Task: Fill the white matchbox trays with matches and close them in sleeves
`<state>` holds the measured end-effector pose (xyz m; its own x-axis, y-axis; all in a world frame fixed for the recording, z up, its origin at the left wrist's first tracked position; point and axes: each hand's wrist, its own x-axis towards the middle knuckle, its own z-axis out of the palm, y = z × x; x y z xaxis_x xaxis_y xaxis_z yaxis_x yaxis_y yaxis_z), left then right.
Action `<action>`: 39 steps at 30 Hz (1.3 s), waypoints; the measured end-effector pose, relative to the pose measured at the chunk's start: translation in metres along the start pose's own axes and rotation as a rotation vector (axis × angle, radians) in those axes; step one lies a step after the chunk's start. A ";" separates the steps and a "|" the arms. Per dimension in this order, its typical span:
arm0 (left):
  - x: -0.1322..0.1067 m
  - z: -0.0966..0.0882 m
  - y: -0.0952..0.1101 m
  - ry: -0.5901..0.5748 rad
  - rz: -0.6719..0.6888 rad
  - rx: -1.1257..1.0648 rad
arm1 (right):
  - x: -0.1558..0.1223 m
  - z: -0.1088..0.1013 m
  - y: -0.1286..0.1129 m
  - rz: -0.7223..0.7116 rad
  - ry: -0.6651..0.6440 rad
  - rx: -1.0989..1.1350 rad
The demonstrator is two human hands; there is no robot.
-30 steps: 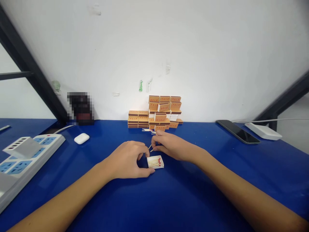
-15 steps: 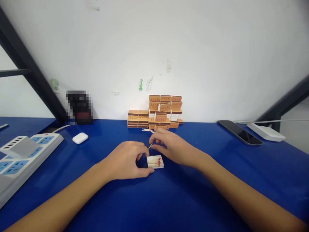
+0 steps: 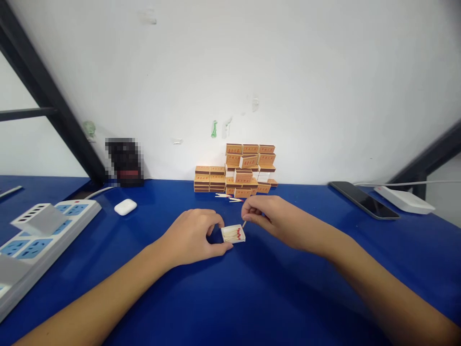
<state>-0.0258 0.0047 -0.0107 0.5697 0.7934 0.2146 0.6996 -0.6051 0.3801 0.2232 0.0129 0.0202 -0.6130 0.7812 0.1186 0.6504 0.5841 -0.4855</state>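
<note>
A small open white matchbox tray (image 3: 234,234) with red-tipped matches lies on the blue table (image 3: 252,288). My left hand (image 3: 190,238) is curled around its left side, thumb and fingers touching it. My right hand (image 3: 273,218) is just right of the tray, fingers pinched on a single matchstick (image 3: 244,223) whose end points down beside the tray's right edge.
Stacked orange matchboxes (image 3: 241,170) stand against the white wall, with a few loose matches (image 3: 228,196) in front. A white power strip (image 3: 39,235) and white earbud case (image 3: 125,207) lie at left. A black phone (image 3: 363,199) and white box (image 3: 403,199) lie at right.
My right hand has moved from behind the tray to its right side, still pinching the match. My left hand has kept hold of the tray.
</note>
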 end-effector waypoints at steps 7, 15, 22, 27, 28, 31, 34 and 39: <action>0.000 -0.002 0.000 -0.016 -0.006 -0.001 | 0.003 0.001 -0.007 -0.003 0.046 0.022; 0.000 -0.005 -0.001 -0.044 0.005 0.017 | 0.000 -0.008 0.024 0.034 -0.247 0.009; 0.000 -0.004 -0.002 -0.040 0.006 0.006 | 0.001 -0.004 0.023 0.078 -0.195 0.017; -0.001 -0.001 -0.001 -0.012 0.026 0.003 | 0.002 0.011 -0.002 0.052 -0.017 0.064; -0.001 -0.001 0.000 -0.011 0.030 0.007 | 0.002 0.015 -0.006 0.042 -0.023 0.059; -0.001 -0.001 0.000 -0.011 0.032 0.011 | 0.007 0.019 -0.008 0.030 -0.015 0.011; -0.001 -0.001 0.000 -0.017 0.027 -0.005 | 0.022 0.014 0.005 0.093 0.100 -0.094; 0.000 -0.002 0.000 -0.019 0.018 -0.027 | 0.057 0.010 0.023 0.195 0.014 -0.363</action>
<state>-0.0266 0.0042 -0.0090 0.5902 0.7808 0.2050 0.6775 -0.6172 0.4001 0.1990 0.0688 0.0067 -0.4579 0.8864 0.0677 0.8713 0.4626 -0.1636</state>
